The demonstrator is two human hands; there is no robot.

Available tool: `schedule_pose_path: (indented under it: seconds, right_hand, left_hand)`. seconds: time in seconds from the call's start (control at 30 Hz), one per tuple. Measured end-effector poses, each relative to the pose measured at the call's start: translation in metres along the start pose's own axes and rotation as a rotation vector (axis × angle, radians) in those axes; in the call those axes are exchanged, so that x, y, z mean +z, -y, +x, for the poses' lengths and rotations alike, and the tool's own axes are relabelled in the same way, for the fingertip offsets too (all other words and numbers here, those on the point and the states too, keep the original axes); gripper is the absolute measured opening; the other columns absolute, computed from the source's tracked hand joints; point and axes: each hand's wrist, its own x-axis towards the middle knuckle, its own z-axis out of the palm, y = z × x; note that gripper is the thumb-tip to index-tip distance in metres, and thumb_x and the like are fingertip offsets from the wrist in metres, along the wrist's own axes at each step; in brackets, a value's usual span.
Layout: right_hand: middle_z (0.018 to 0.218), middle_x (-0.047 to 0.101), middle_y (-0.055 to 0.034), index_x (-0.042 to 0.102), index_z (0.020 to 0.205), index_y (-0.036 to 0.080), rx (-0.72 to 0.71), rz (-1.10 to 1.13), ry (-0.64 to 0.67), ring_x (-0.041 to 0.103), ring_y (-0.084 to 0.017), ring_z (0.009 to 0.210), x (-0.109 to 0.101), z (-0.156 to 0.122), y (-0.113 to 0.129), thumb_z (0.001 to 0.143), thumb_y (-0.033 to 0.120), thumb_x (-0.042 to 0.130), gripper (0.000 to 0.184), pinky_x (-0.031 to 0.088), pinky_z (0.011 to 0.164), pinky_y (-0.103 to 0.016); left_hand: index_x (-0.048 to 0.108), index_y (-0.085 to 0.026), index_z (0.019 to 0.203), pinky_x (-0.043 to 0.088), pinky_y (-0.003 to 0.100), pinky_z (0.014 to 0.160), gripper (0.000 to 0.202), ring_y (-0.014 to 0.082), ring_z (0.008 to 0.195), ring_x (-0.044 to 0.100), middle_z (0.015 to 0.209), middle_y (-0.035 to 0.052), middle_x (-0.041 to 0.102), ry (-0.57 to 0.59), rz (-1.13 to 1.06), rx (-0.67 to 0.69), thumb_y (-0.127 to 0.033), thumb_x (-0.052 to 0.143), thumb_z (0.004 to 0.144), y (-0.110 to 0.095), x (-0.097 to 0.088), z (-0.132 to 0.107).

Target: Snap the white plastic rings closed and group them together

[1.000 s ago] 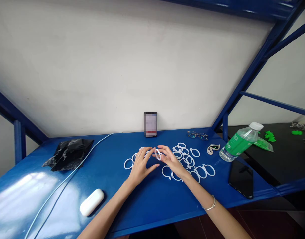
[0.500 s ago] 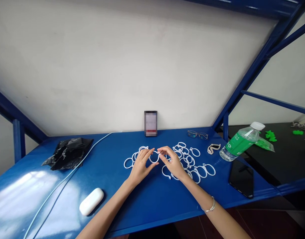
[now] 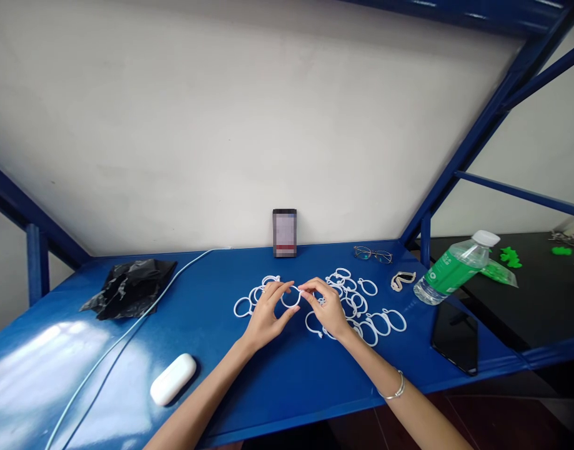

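Note:
Between my two hands is a white plastic curtain ring [image 3: 289,306], standing roughly upright above the blue table. My left hand [image 3: 267,317] grips it from the left, fingers over its top and thumb at its lower right. The fingertips of my right hand [image 3: 328,310] pinch the ring's upper right side, where the small eyelet or closure is too fine to make out. Behind my left hand lie several similar loose rings [image 3: 235,307], partly covered by the fingers. A larger spread of white rings [image 3: 405,321] surrounds my right hand, some overlapping.
A phone [image 3: 285,234] leans on the wall. Glasses [image 3: 373,254], a pale looped item [image 3: 402,280], a water bottle [image 3: 450,269] and a dark phone [image 3: 454,337] are on the right. A black plastic bag [image 3: 130,287], cable [image 3: 137,320] and white case [image 3: 173,379] lie left.
My right fingertips have closed into a tighter pinch at the ring's upper right side. Otherwise both hands and the ring stay almost in place; the view has shifted very slightly.

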Motion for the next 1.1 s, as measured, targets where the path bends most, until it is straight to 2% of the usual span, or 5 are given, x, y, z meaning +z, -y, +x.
schedule_pose_path:
  seconds: [0.57, 0.7, 0.83, 0.9, 1.1]
  right_hand:
    - [0.073, 0.056, -0.0017, 0.061, 0.079, 0.019, -0.019, -0.031, -0.021, 0.056, -0.016, 0.068, 0.002, -0.002, 0.001, 0.091, 0.023, 0.051, 0.016, 0.045, 0.065, -0.029]
    - [0.077, 0.061, -0.0033, 0.065, 0.085, 0.02, 0.008, -0.05, -0.02, 0.059, -0.017, 0.071, 0.002, -0.002, 0.004, 0.091, 0.026, 0.05, 0.017, 0.048, 0.068, -0.03]
    - [0.1, 0.066, -0.0062, 0.059, 0.114, 0.024, 0.058, -0.066, 0.004, 0.062, -0.019, 0.09, 0.003, -0.001, 0.002, 0.092, 0.027, 0.048, 0.025, 0.05, 0.083, -0.034]
    - [0.108, 0.064, -0.0069, 0.055, 0.12, 0.024, 0.079, -0.099, -0.021, 0.06, -0.02, 0.097, 0.002, 0.0, -0.001, 0.092, 0.027, 0.046, 0.029, 0.049, 0.087, -0.036]
    - [0.104, 0.065, -0.0068, 0.061, 0.103, 0.021, 0.11, -0.278, -0.076, 0.058, -0.022, 0.1, -0.009, 0.004, -0.009, 0.091, 0.021, 0.042, 0.023, 0.046, 0.089, -0.04]
  left_hand:
    - [0.058, -0.021, 0.114, 0.046, 0.042, 0.088, 0.036, 0.0241, 0.096, 0.058, 0.099, 0.008, 0.065, -0.048, -0.04, -0.006, -0.037, 0.063, 0.082, -0.003, -0.002, 0.0]
    - [0.058, -0.021, 0.113, 0.046, 0.041, 0.089, 0.034, 0.0247, 0.101, 0.057, 0.102, 0.0081, 0.065, -0.032, -0.029, -0.025, -0.037, 0.062, 0.082, -0.004, -0.002, 0.001]
    - [0.052, -0.022, 0.12, 0.044, 0.042, 0.092, 0.037, 0.0239, 0.104, 0.055, 0.107, 0.0078, 0.063, -0.062, 0.047, -0.095, -0.032, 0.058, 0.085, 0.002, -0.002, 0.002]
    - [0.051, -0.022, 0.122, 0.043, 0.042, 0.093, 0.037, 0.0238, 0.106, 0.055, 0.108, 0.0078, 0.062, -0.112, 0.111, -0.147, -0.029, 0.056, 0.086, 0.009, -0.003, 0.003]
    - [0.054, -0.022, 0.117, 0.043, 0.042, 0.088, 0.034, 0.0277, 0.113, 0.052, 0.115, 0.009, 0.062, -0.163, 0.284, -0.319, -0.031, 0.057, 0.084, 0.027, -0.007, 0.004]
